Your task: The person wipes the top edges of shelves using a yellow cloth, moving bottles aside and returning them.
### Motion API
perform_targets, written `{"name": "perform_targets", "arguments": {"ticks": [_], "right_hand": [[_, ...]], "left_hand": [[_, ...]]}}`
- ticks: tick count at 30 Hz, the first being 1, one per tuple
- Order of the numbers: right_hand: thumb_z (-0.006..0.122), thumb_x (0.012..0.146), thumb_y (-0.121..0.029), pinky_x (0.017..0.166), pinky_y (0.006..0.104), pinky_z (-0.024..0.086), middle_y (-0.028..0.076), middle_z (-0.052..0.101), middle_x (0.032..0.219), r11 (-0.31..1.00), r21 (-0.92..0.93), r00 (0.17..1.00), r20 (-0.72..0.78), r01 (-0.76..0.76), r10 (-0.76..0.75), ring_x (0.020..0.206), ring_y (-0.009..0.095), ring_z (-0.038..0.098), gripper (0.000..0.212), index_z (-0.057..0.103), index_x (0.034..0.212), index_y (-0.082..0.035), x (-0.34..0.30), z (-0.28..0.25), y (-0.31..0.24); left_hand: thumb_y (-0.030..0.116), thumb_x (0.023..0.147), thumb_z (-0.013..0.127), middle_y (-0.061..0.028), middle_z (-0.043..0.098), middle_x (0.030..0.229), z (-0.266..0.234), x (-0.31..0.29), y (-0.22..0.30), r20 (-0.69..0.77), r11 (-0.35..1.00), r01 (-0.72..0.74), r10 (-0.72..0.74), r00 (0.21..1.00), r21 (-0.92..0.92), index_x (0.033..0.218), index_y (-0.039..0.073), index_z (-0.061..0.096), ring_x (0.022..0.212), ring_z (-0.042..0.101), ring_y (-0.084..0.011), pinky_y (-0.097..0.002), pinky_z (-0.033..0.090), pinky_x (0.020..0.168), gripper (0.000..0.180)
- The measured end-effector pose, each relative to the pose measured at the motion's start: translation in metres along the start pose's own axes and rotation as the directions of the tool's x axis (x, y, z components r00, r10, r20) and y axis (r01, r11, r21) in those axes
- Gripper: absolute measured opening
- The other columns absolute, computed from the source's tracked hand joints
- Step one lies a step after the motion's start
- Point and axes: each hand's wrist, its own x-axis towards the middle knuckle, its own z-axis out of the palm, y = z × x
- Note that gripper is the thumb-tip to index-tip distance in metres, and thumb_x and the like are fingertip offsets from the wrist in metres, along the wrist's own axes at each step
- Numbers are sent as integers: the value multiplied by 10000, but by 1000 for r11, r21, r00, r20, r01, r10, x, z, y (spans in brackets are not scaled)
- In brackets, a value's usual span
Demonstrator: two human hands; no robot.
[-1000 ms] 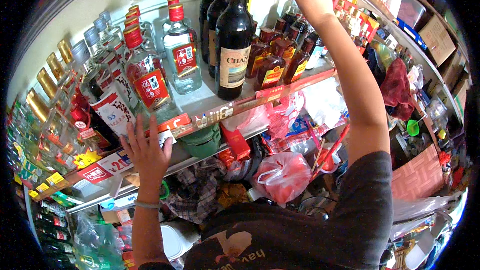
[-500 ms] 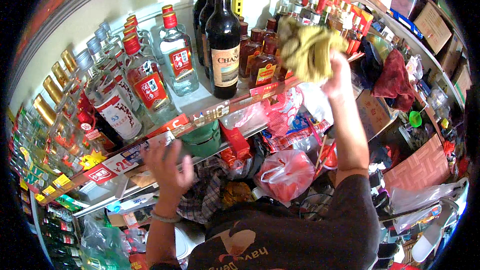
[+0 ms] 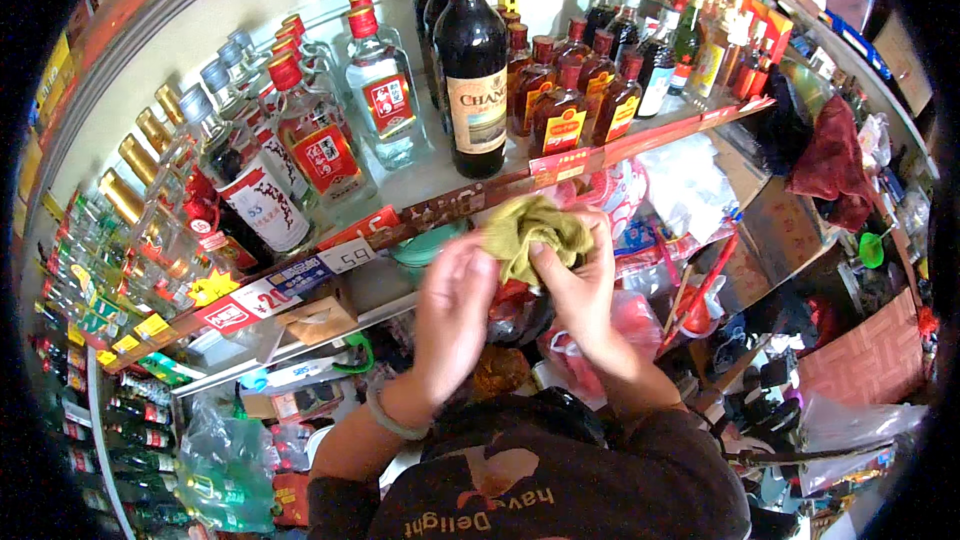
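A crumpled yellow-green cloth (image 3: 530, 233) is bunched up in front of the shelf's edge. My right hand (image 3: 580, 285) is closed on it, the thumb pressed over its front. At the cloth's left side is my left hand (image 3: 455, 300), raised with its fingertips up against the fabric. Those fingers are slightly blurred, so whether they grip the cloth cannot be made out. Just beyond the hands, a dark wine bottle (image 3: 475, 70) stands upright on the shelf (image 3: 410, 185). Small brown bottles (image 3: 558, 115) with orange labels are grouped to its right.
Clear glass bottles with red caps (image 3: 322, 140) and others with gold caps (image 3: 122, 195) crowd the shelf's left. Price tags (image 3: 240, 308) line its front edge. Below are a green tub (image 3: 425, 245) and plastic bags (image 3: 640, 325). A dark red cloth (image 3: 835, 165) hangs at the right.
My right hand has brought the cloth down and left, away from the brown bottles. My left hand has moved right and up to meet it. The view has shifted slightly.
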Motion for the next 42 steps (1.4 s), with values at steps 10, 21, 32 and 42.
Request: {"name": "perform_targets", "arguments": {"ticks": [10,21,32,42], "right_hand": [[433,980,-337,1064,429,331,124,355,1401,431,697,809,563,-574,169,1328,232,321,499,361,1356,-16,-42,-6,-13],[483,965,-111,827,284,464,69,581,1024,521,307,552,721,-796,419,924,144,563,174,598,1050,-12,-103,-37,27],[448,958,-99,742,277,485,65,608,877,558,198,519,690,-806,505,811,145,589,173,586,996,-1,-98,-37,26],[462,953,-118,704,288,503,64,619,890,487,166,476,617,-857,626,793,137,594,161,582,960,-12,-107,-24,29]], "left_hand": [[29,731,711,-99,565,1082,-28,60,55,665,64,-793,507,548,605,994,160,686,1044,532,-301,-379,454,881,295],[102,763,672,-9,448,1326,-55,235,175,976,-960,-263,38,216,96,1185,164,618,1200,431,-226,-362,457,945,430],[206,818,493,-61,362,1438,-7,275,193,949,-995,-43,-97,300,-88,1325,20,464,1369,286,-227,-366,261,1117,541],[240,818,558,-20,448,1311,-105,243,242,880,-991,-128,-99,465,-44,1297,61,501,1283,394,-208,-351,382,1027,515]]}}
